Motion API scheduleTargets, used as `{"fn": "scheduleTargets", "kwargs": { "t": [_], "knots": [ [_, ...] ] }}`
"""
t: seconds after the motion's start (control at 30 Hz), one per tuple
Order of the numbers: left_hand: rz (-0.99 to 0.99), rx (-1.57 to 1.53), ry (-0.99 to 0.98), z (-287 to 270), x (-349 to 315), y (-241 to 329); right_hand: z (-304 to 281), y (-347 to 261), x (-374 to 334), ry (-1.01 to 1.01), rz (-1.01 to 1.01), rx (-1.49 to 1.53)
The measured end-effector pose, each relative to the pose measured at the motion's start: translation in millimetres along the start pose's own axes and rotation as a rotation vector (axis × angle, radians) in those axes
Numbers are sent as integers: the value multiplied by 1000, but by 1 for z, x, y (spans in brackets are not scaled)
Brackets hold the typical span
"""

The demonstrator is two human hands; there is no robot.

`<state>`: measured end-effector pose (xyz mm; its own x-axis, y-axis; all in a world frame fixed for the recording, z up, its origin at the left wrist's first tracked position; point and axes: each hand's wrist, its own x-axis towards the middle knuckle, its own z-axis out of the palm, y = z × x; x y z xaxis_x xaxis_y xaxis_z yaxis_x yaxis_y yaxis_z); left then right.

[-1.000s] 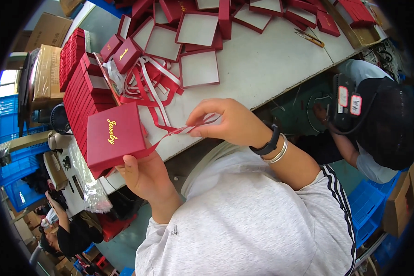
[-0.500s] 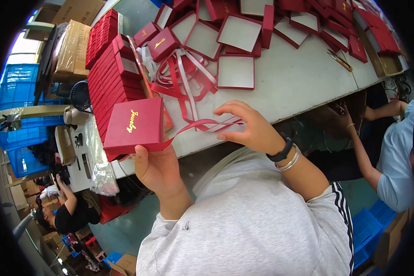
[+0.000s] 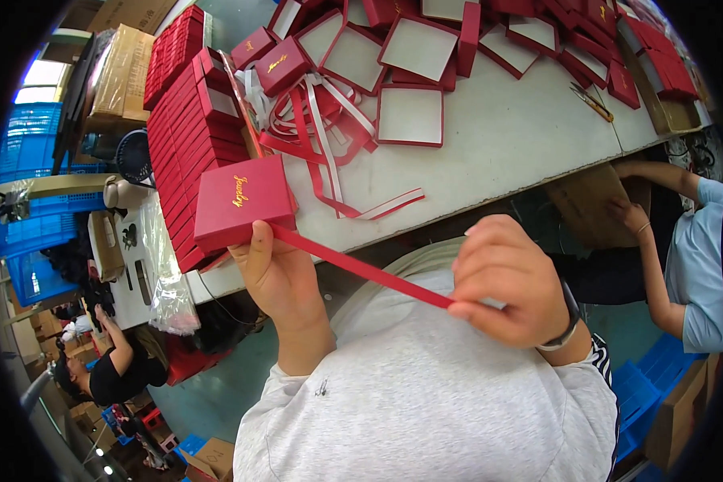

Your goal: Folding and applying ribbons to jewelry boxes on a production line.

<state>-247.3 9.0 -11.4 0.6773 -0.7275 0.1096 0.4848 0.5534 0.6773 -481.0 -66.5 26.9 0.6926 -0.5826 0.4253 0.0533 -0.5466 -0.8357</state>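
Note:
My left hand (image 3: 279,277) is closed on a square red gift box (image 3: 245,201) with gold lettering on its lid, the thumb pressed at its near edge. From that edge a red ribbon (image 3: 361,267) runs taut, sloping down to the right. Its other end is pinched in my right hand (image 3: 510,281), in front of my chest. Behind the box lies a loose heap of red and pale ribbons (image 3: 321,136). One striped ribbon tail reaches toward the table's front edge.
Stacked red boxes (image 3: 189,161) stand at the left. Open red box parts with white insides (image 3: 410,115) crowd the table's (image 3: 506,153) far side. Yellow-handled scissors (image 3: 593,103) lie at the right. Co-workers sit at the right (image 3: 699,257) and far left (image 3: 120,361).
My right hand has closed on the ribbon and moved right and nearer my body, drawing it straight. The box in my left hand has shifted slightly up and right.

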Motion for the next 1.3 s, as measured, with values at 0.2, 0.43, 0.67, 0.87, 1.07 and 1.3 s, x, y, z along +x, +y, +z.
{"fn": "scheduleTargets", "kwargs": {
  "t": [0.2, 0.43, 0.67, 0.87, 1.07, 1.3],
  "knots": [
    [12, -43, -60, -7, 0, 3, -11, -6, 2, 19, 16, -160],
    [-165, -230, 16, -2, -5, 4, -8, 32, 0, 182, 155, -243],
    [-277, -259, 72, -3, -10, 0, -9, 65, 14, 217, 220, -292],
    [-632, -683, 26, -7, -8, -12, -2, 92, 24, 236, 221, -280],
    [-694, -786, 10, -1, -9, -19, 6, 103, 32, 259, 210, -250],
    [-750, -829, 3, 8, -15, -21, 7, 105, 35, 247, 209, -234]
  ]
}}
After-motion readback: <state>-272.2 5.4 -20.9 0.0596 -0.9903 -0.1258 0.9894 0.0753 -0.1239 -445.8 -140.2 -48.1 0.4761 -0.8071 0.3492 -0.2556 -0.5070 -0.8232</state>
